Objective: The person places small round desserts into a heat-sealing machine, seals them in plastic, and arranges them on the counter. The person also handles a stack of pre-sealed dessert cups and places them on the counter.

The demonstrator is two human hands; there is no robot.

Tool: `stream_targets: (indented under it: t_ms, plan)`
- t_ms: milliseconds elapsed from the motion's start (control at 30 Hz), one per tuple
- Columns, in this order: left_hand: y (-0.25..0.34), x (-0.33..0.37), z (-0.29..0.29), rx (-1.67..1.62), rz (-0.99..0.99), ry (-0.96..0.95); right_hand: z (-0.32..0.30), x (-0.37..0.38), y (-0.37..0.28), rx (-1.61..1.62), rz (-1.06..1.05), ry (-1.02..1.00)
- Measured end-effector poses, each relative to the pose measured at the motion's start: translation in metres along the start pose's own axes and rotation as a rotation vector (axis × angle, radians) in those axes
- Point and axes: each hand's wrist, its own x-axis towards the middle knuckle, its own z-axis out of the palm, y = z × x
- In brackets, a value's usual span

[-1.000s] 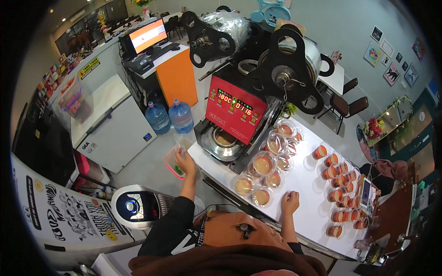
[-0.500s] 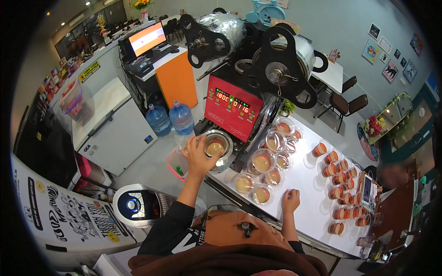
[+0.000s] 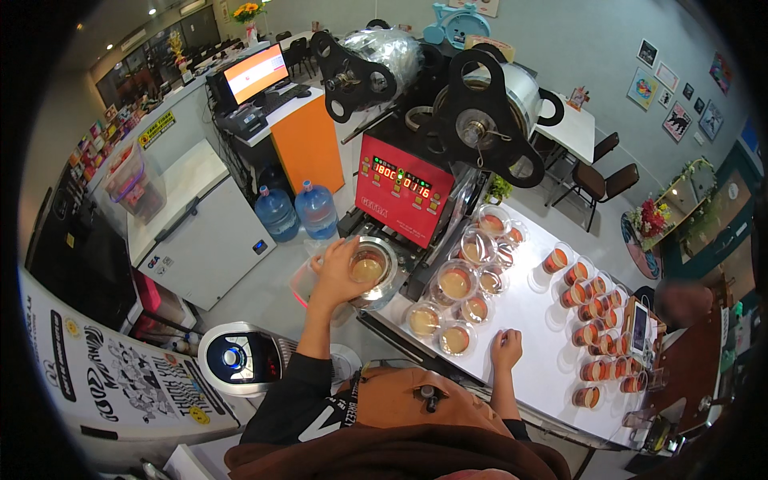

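My left hand (image 3: 336, 274) is curled over the left side of the round metal cup holder (image 3: 390, 270) at the front of a red cup sealing machine (image 3: 406, 188). In this holder sits a clear plastic cup of light brown drink (image 3: 367, 270). Part of its rim is hidden by my fingers. My right hand (image 3: 506, 350) rests with curled fingers on the white table (image 3: 524, 320), and no object shows in it. Several filled clear cups (image 3: 454, 283) stand bunched together between the machine and my right hand.
More cups with orange-red bands (image 3: 592, 309) stand in rows at the table's right, by a tablet (image 3: 639, 326). Two blue water jugs (image 3: 317, 210) and a white chest freezer (image 3: 200, 232) are on the left. Metal film rolls with black end plates (image 3: 484, 120) top the machine.
My left hand and the cup holder have shifted slightly toward me, away from the machine, with the cup inside. My right hand stays where it was.
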Motion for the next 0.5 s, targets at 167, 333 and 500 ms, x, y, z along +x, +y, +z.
stream_targets:
  t_ms: [167,333,500]
  plan:
    - [0.041,0.014,-0.015,-0.069,0.122,0.021,0.001,-0.001,-0.002,0.024,0.062,-0.031]
    - [0.103,0.037,-0.014,-0.203,0.249,0.128,-0.002,-0.001,-0.001,0.024,0.093,-0.056]
    - [0.129,0.049,-0.013,-0.1,0.319,0.182,-0.001,-0.002,-0.002,0.012,0.06,-0.037]
